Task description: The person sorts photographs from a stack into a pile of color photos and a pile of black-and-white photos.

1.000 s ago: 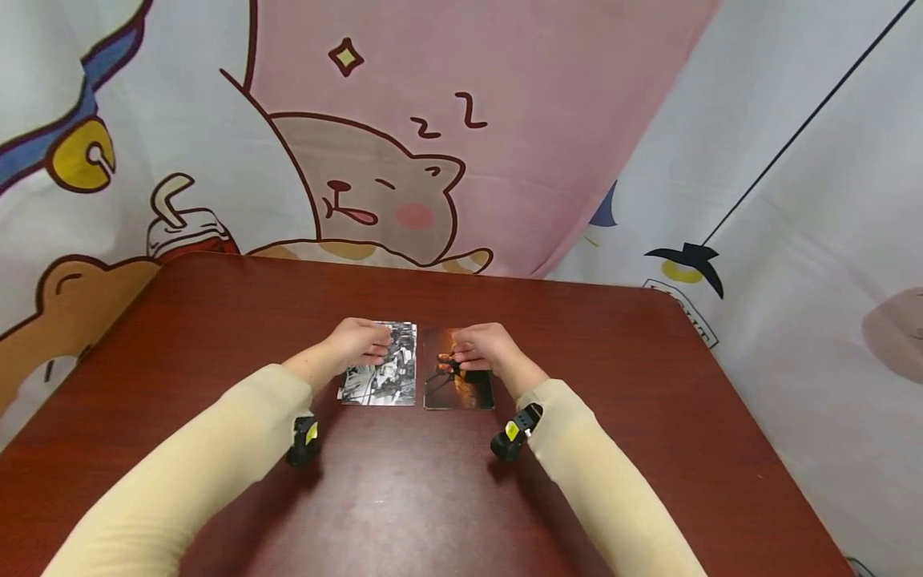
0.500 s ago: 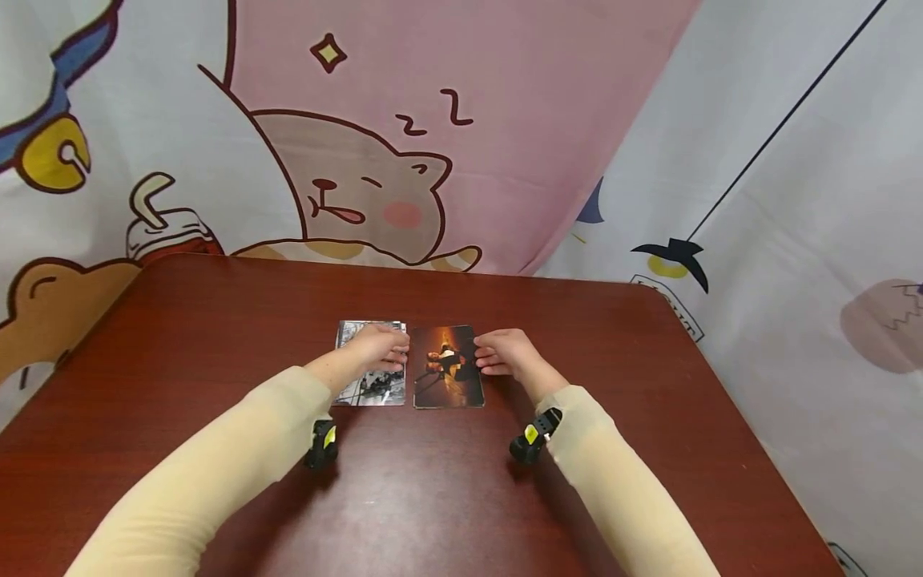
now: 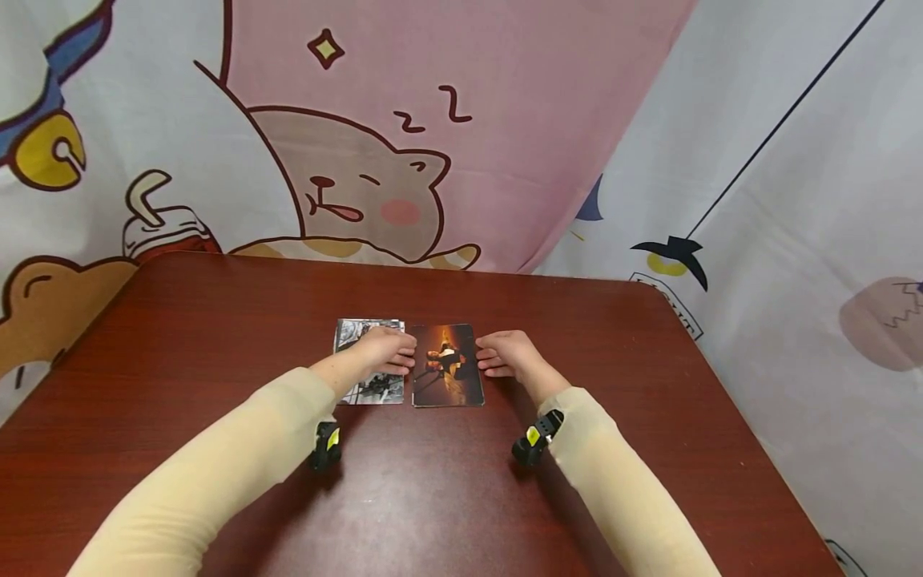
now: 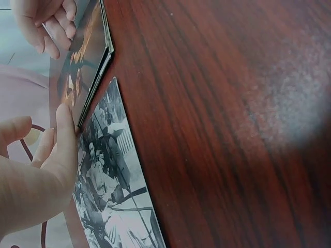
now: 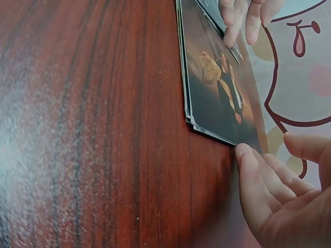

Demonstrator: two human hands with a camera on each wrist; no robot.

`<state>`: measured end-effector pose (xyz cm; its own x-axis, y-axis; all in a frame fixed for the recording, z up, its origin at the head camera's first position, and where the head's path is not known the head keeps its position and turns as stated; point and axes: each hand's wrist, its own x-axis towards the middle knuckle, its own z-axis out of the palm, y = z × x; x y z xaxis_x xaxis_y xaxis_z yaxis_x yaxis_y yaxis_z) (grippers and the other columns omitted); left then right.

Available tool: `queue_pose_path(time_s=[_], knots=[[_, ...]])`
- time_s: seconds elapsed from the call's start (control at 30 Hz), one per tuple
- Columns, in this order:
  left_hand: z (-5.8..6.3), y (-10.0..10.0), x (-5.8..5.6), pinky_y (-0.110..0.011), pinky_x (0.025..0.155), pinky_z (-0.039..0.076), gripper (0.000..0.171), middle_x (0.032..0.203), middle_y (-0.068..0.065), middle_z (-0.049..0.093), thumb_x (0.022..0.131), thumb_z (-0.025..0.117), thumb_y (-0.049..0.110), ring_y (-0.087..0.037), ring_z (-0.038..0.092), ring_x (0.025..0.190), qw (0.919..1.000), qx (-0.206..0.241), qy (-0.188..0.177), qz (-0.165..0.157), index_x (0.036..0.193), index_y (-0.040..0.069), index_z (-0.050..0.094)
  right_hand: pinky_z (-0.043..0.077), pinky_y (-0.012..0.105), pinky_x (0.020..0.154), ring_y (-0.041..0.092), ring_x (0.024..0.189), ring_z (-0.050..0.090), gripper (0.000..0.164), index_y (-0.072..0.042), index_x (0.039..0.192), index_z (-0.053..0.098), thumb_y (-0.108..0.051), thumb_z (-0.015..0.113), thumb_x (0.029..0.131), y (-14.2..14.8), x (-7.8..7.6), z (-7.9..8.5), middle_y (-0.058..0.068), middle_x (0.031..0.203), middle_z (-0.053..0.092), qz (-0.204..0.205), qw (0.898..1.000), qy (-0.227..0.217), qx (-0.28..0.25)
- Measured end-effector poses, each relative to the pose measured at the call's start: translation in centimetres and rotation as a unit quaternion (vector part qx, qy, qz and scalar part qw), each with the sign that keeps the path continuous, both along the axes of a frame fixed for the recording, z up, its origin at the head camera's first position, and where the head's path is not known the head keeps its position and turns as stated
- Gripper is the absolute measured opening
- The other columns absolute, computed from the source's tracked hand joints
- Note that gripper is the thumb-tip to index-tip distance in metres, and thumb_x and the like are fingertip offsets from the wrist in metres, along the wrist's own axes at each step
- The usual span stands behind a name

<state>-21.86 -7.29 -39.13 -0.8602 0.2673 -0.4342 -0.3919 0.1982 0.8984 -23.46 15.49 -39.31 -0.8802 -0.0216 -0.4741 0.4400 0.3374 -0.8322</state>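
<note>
A small stack of dark orange-and-black picture cards (image 3: 447,385) lies on the table, a figure printed on the top one. Left of it is a black-and-white photo card (image 3: 380,390), partly covered by my left hand (image 3: 387,351). That hand's thumb (image 4: 64,124) and fingertips are right at the stack's left edge, fingers fairly straight. On the opposite side, my right hand (image 3: 505,353) has its thumb (image 5: 245,155) at the stack's right edge, its other fingers loosely extended. In the right wrist view, the layered card edges (image 5: 184,98) line up only roughly.
The reddish-brown wooden table (image 3: 404,497) spreads around the cards. Behind it hangs a cartoon-printed cloth (image 3: 548,96). Black wrist cameras sit on the left cuff (image 3: 327,445) and the right cuff (image 3: 535,439).
Both hands have shifted right. The right hand has come off the top of the colour stack to its right edge; the left has moved across the black-and-white card to the stack's left edge.
</note>
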Motion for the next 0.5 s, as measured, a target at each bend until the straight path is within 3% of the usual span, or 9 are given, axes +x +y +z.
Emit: queue_pose_path(time_s=[0.17,0.5], knots=[[0.05,-0.01,0.05,-0.024,0.077,0.059,0.044,0.137,-0.028,0.045,0.097,0.044,0.012,-0.030,0.060,0.108,1.0000,-0.002,-0.001,-0.003,0.136,-0.008,0.040,0.057,0.021,0.053,0.011,0.064,0.064,0.035,0.001,0.121,0.057,-0.019,0.056,0.093,0.03,-0.13,-0.02,0.013,0.094,0.069,-0.005,1.000,-0.001,0.003],[0.01,0.13,0.02,-0.031,0.089,0.057,0.045,0.136,-0.027,0.046,0.097,0.043,0.014,-0.037,0.051,0.121,1.0000,-0.001,0.001,0.001,0.135,-0.009,0.041,0.056,0.021,0.055,0.011,0.066,0.065,0.036,-0.001,0.122,0.057,-0.021,0.055,0.093,-0.03,0.12,0.47,0.016,0.103,0.069,-0.006,1.000,-0.004,0.011]])
